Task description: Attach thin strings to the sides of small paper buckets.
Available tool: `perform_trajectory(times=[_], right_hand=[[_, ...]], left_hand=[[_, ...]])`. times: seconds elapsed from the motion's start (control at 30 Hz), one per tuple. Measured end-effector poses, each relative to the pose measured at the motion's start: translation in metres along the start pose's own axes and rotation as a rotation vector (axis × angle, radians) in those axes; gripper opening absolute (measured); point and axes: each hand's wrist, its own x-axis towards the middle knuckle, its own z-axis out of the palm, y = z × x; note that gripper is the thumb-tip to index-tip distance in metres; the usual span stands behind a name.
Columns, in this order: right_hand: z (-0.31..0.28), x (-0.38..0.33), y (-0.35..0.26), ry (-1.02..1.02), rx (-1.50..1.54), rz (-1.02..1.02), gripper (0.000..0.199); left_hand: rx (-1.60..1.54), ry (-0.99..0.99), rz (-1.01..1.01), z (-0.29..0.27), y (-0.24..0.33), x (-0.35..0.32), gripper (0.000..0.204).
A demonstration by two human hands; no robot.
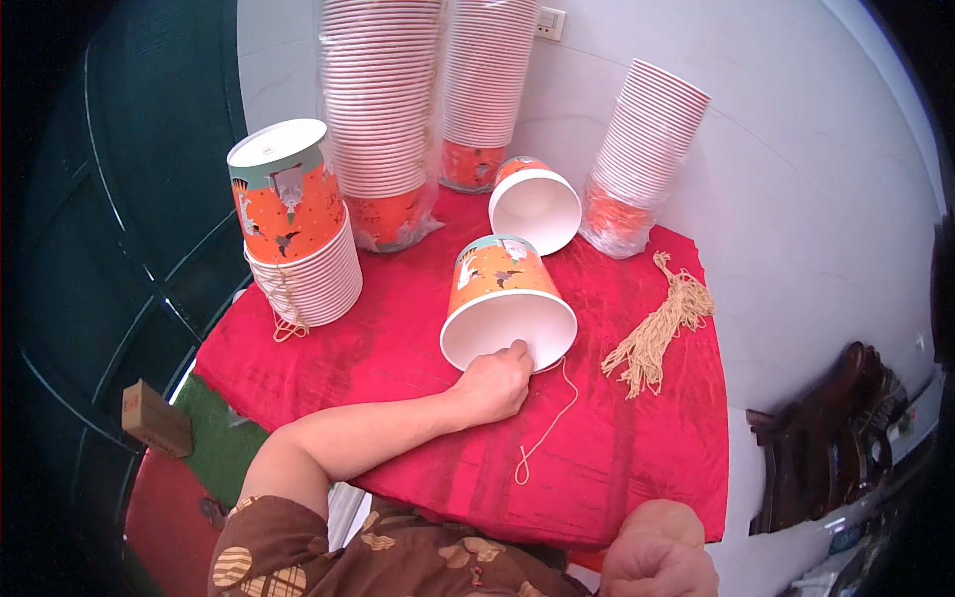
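Note:
An orange paper bucket [505, 269] with printed figures lies on its side, its white open mouth facing me. My left hand [497, 383] is closed on the lower rim of this bucket, fingertips inside the mouth. From the rim beside that hand a thin tan cord [565, 410] trails over the cloth and ends in a small loop. My right hand [659, 557] is low at the table's front right edge, fingers curled; whatever it may hold is hidden. A bundle of tan cords [662, 328] rests on the right of the table.
Red cloth [438, 468] covers the table. Another bucket [537, 209] lies behind. Nested stacks of buckets stand at the left [303, 259], back [383, 109], back middle [487, 80] and right [647, 149]. A cardboard box [156, 420] is off the table's left side.

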Motion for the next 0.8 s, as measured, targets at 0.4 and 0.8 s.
perform_trajectory(times=[0.4,0.8], right_hand=[[-0.006,-0.002,0.002,-0.048,0.007,-0.112,0.005],[-0.033,0.008,-0.004,-0.33,0.21,0.092,0.016]], left_hand=[[0.015,0.019,0.018,0.0,0.0,0.0,0.015],[0.015,0.003,0.0,-0.002,0.0,-0.001,0.017]])
